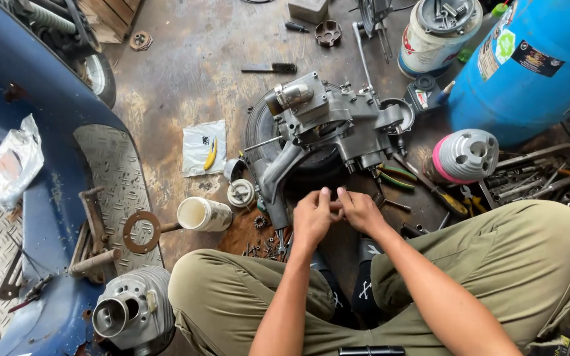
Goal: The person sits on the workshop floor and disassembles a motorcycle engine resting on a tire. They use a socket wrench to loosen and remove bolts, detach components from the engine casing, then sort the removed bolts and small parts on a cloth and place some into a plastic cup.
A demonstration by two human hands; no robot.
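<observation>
Left hand (311,217) and right hand (361,209) meet fingertip to fingertip just below the grey engine casing (324,125), fingers curled; whatever small part they pinch can't be made out. Left of the casing a white cup (204,214) lies tipped, showing nothing inside; upper right, a white bucket (438,29) holds metal tools.

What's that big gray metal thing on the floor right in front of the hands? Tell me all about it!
It is a small engine, made of dull gray cast metal with bolts and a short round pipe stub at its upper left. It lies on its side on the stained concrete floor, over a dark round wheel. A long arm of it reaches down toward the person. Green-handled pliers lie beside it. The left hand and right hand meet just below it, not touching it.
</observation>
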